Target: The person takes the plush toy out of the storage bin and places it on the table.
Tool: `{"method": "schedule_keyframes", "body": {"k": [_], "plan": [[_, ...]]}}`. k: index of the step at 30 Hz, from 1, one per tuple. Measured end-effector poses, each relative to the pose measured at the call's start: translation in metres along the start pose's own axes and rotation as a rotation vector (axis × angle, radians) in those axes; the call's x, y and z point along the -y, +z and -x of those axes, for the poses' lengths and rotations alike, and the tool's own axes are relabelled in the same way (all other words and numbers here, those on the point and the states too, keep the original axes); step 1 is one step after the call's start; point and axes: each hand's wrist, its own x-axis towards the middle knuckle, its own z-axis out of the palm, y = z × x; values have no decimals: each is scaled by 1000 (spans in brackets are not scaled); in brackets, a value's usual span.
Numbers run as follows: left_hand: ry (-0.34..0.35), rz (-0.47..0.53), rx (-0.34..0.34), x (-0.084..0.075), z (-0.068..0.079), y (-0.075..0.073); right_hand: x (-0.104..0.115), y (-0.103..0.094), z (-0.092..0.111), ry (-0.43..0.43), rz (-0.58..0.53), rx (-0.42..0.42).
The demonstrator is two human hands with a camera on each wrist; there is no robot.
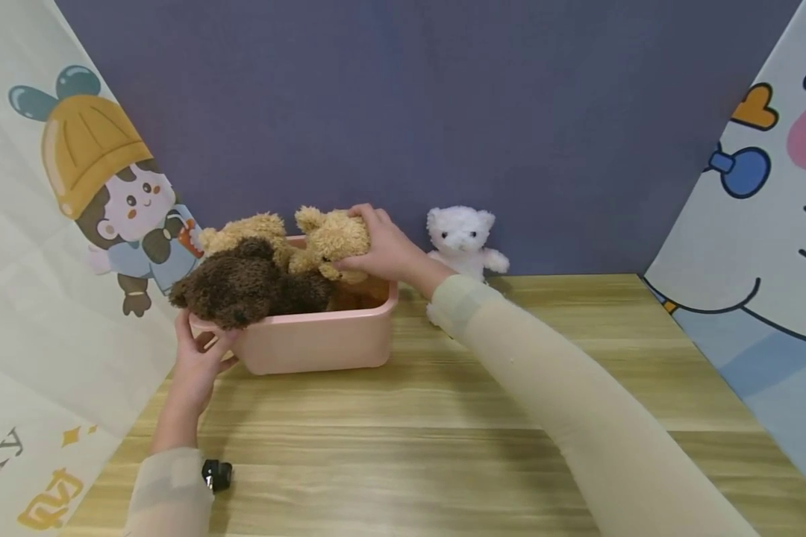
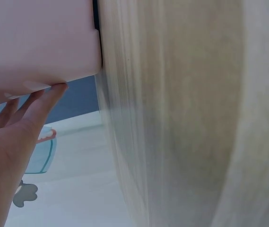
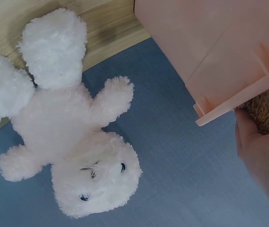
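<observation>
A pink storage bin (image 1: 316, 343) holds several teddy bears. My right hand (image 1: 392, 250) grips the head of a light tan teddy bear (image 1: 336, 237) above the bin's right half, thumb in front and fingers over the top. A dark brown teddy bear (image 1: 228, 283) lies across the bin's left front, its head over the rim. Behind it sits another tan teddy bear (image 1: 258, 227). At the bin's left end, my left hand (image 1: 198, 362) touches the wall; in the left wrist view its fingers (image 2: 47, 101) rest fairly straight against the pink side.
A white teddy bear (image 1: 460, 231) sits right of the bin against the dark blue back panel (image 1: 410, 104), partly behind my right forearm. Printed panels stand at left and right. The bin stands on a wood-grain tabletop (image 1: 389, 447). A small black object (image 1: 217, 475) shows beside my left sleeve.
</observation>
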Motion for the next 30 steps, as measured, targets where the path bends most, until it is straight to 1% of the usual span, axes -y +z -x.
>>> {"method": "schedule_keyframes", "body": {"k": [7,13,21,24,30], "plan": [[-13,-1,7,-1,1,1,-2,0,2,4,-7,-6],[-35,0,-5,0,-1,1,-3,1,4,-28,-27,-24],[-30,-6,-6,-2,3,2,0,-1,7,-23,-96,-138],[-36,-12,-9,-2,4,2,2,-2,9,-29,-106,-174],[-40,-16,-19,-2,4,3,9,-9,12,-38,-143,-254]]}}
